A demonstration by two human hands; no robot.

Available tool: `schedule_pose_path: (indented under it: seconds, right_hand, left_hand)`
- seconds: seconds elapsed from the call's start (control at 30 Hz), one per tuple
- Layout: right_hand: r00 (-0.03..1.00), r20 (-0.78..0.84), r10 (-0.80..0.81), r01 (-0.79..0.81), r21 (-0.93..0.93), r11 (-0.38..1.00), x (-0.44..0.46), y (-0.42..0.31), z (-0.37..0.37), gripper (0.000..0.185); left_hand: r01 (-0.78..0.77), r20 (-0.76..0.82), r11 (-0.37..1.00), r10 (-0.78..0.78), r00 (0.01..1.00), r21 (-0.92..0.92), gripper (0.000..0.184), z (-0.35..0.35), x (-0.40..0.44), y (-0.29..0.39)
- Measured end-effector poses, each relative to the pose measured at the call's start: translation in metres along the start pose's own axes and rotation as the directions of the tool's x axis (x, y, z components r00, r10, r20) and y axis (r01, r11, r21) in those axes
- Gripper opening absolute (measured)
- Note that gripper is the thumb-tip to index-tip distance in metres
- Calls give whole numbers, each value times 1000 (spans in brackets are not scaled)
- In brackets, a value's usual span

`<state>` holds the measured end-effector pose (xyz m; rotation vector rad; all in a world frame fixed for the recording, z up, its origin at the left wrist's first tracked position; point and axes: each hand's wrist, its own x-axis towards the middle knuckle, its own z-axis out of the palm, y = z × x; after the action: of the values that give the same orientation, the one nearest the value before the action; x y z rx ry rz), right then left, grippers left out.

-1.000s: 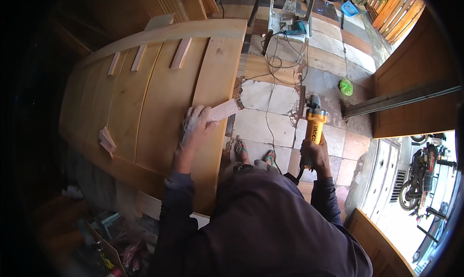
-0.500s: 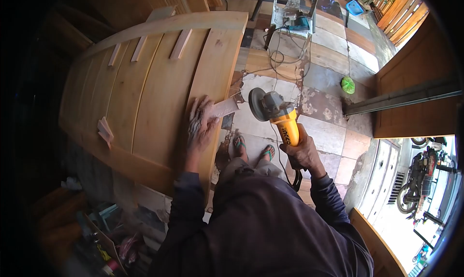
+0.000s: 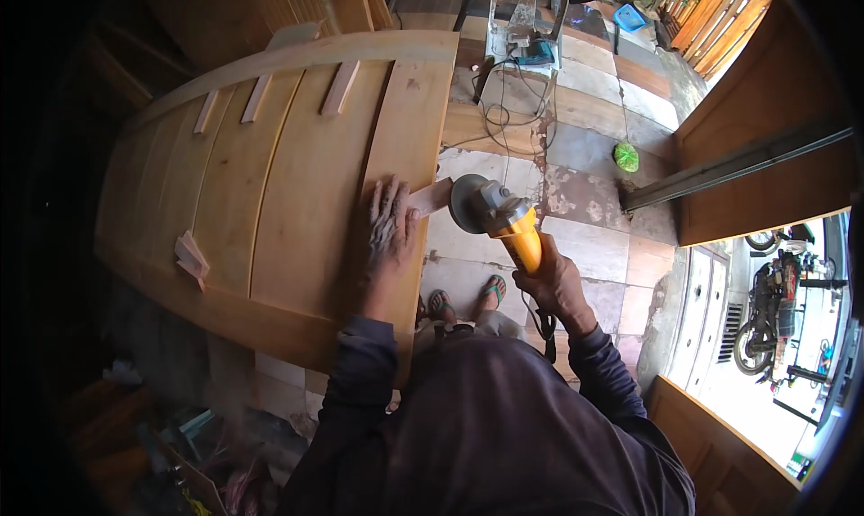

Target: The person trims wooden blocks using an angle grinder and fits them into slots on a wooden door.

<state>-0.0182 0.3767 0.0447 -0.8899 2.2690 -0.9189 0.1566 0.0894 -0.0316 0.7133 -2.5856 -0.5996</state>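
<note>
My left hand (image 3: pixel 391 226) lies over a small wood strip (image 3: pixel 432 197), holding it down on the wooden door panel (image 3: pixel 297 183). The strip's outer end juts past the panel's edge. In my right hand (image 3: pixel 556 287) is a yellow and grey angle grinder (image 3: pixel 515 230), gripped by its body. Its disc (image 3: pixel 466 203) is right at the strip's jutting end; whether the two touch I cannot tell. Other short strips (image 3: pixel 340 88) lie along the panel's far side, and a few small wood pieces (image 3: pixel 192 257) are stacked at its left.
A plastic chair (image 3: pixel 525 21) with a teal power tool (image 3: pixel 537 52) stands ahead, cords trailing over the tiled floor (image 3: pixel 585 246). A green round object (image 3: pixel 626 157) lies on the tiles. Beside a metal post (image 3: pixel 729 171) at right is a wooden panel (image 3: pixel 756 120). A motorcycle (image 3: pixel 769 309) stands outside.
The grinder has moved left and slightly down, bringing its disc up to the strip's end. My left hand keeps its hold on the strip. The whole view has shifted a little.
</note>
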Motion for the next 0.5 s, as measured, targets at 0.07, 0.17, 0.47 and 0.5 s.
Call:
schedule_pose_path:
  seconds: [0.07,0.17,0.47,0.5]
  right_hand:
    - [999,-15,35,-35,-20,999,-1,0,7,71]
    - [991,-43,131,-130,21,991,2,7,16,65]
    - [978,5,208,-205,191,960,7,-8,0,64]
    - [985,-1,172,-169,156,973,6,-13,-5,65]
  left_hand:
    - [-12,4,1000,12,1000,-15,55,1,0,-3]
    - [-17,11,999,18,1000,-38,55,-1,0,-3]
    - [-21,-8,998,20,1000,-57,57,0,0,-1]
    - [-15,-9,998,14,1000,-62,57,0,0,0]
